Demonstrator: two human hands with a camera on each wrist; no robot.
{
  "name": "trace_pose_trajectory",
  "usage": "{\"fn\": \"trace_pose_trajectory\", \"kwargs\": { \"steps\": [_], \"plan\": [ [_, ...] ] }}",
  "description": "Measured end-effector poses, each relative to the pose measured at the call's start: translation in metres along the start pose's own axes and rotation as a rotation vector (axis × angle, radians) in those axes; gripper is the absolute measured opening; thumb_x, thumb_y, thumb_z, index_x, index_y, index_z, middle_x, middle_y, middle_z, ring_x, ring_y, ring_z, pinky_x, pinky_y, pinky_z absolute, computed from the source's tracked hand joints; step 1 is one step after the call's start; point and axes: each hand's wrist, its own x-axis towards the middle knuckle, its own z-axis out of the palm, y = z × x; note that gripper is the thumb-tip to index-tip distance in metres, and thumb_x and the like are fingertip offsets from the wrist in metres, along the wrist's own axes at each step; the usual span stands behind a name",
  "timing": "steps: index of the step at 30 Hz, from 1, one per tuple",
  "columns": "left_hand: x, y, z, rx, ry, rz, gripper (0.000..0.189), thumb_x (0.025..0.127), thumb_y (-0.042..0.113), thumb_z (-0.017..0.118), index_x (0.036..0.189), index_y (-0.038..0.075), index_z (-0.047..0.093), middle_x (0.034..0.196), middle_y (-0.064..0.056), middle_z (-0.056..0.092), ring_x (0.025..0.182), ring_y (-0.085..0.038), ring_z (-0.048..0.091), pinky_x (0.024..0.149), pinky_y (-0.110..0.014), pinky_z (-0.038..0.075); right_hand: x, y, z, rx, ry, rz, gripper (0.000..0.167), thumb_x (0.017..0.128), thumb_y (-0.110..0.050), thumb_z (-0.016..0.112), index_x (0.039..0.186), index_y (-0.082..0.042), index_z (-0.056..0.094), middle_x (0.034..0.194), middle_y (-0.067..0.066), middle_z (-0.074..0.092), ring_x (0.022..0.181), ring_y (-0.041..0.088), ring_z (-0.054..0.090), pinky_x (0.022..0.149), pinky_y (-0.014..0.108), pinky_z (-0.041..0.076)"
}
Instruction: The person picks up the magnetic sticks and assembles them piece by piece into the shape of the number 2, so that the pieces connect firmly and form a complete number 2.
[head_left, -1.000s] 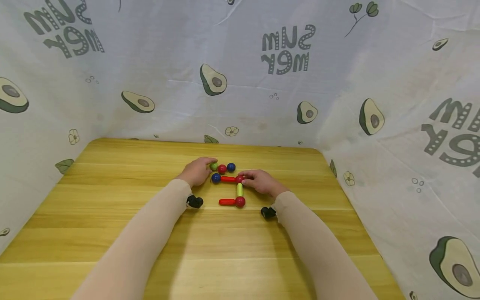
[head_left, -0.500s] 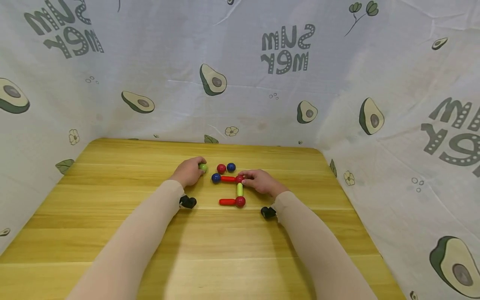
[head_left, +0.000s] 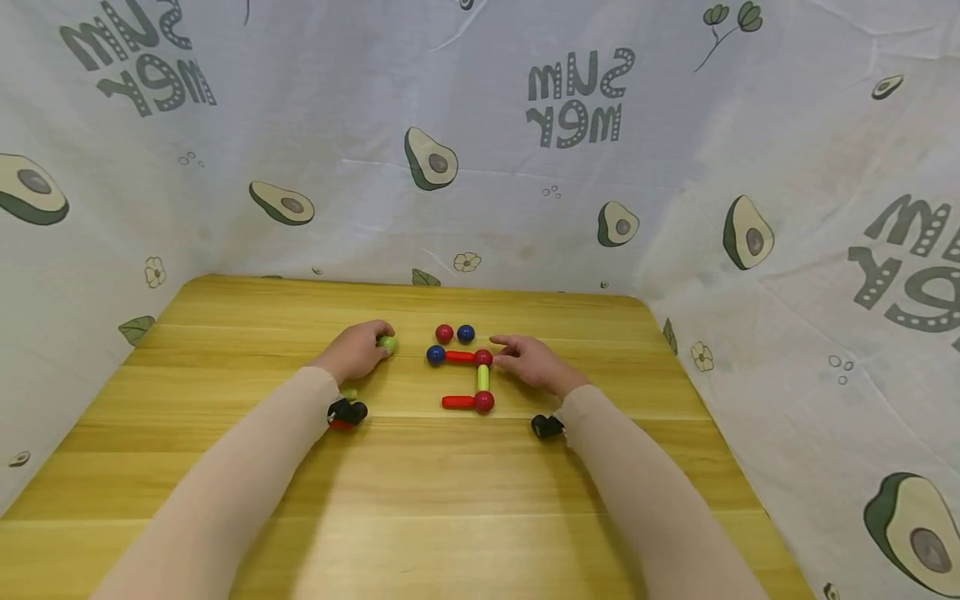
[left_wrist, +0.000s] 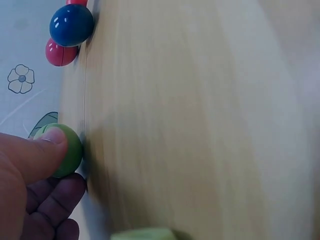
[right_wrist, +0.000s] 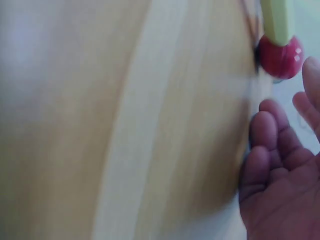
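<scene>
My left hand (head_left: 356, 350) holds a green ball (head_left: 387, 343) by the table's left-middle; in the left wrist view, thumb and fingers pinch that ball. Just right of the joined balls and sticks, my right hand (head_left: 534, 364) lies with loose fingers, holding nothing. Its nearest piece is the red corner ball (head_left: 483, 358), which sits a small gap away in the right wrist view. From that ball a red stick (head_left: 460, 357) runs left to a blue ball (head_left: 436, 355). A yellow-green stick (head_left: 483, 378) runs down to another red ball (head_left: 483, 402) with a red stick (head_left: 458, 402).
Behind the joined pieces sit a loose red ball (head_left: 444, 333) and a dark blue ball (head_left: 466, 333). Under the left wrist show a yellow-green piece (head_left: 348, 394) and a red piece (head_left: 341, 425), partly hidden. A patterned cloth (head_left: 337, 225) hangs behind the wooden table (head_left: 420, 492).
My left hand has carried the green ball leftward, away from the loose red and blue balls. My right hand has drawn slightly right, off the red corner ball.
</scene>
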Motion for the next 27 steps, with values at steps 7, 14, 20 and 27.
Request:
{"fn": "trace_pose_trajectory", "kwargs": {
  "steps": [7,14,20,27],
  "plan": [
    [-0.017,-0.002,-0.002,0.020,-0.036,0.030,0.040,0.107,0.020,0.063,0.145,0.009,0.057,0.147,-0.017,0.061,0.138,-0.037,0.056,0.117,-0.055,0.044,-0.021,-0.008,-0.004,-0.058,-0.031,-0.060,0.040,0.106,-0.030,0.066,0.146,-0.026,0.065,0.120,0.008,0.070,0.100,0.024,0.061,0.088,0.039,0.054],
    [-0.031,0.003,0.005,-0.007,-0.050,0.068,0.037,0.106,0.022,0.065,0.141,0.011,0.060,0.141,-0.014,0.064,0.128,-0.032,0.060,0.115,-0.053,0.045,-0.034,-0.011,0.003,0.012,-0.156,-0.132,0.040,0.100,-0.025,0.074,0.139,-0.020,0.070,0.111,0.002,0.073,0.088,0.019,0.058,0.074,0.029,0.050],
    [-0.042,0.015,0.014,-0.059,-0.062,0.117,0.035,0.105,0.023,0.067,0.137,0.010,0.062,0.131,-0.009,0.068,0.116,-0.026,0.063,0.108,-0.049,0.050,-0.039,-0.015,0.009,-0.020,-0.211,-0.161,0.042,0.097,-0.022,0.078,0.138,-0.018,0.071,0.103,-0.002,0.074,0.088,0.015,0.057,0.076,0.028,0.049],
    [-0.050,0.027,0.027,-0.078,-0.093,0.165,0.034,0.102,0.024,0.071,0.133,0.012,0.065,0.128,-0.006,0.070,0.112,-0.021,0.066,0.103,-0.045,0.054,-0.041,-0.017,0.016,-0.044,-0.219,-0.141,0.040,0.096,-0.021,0.078,0.136,-0.019,0.073,0.123,0.001,0.074,0.107,0.017,0.062,0.103,0.039,0.054]
  ]
}}
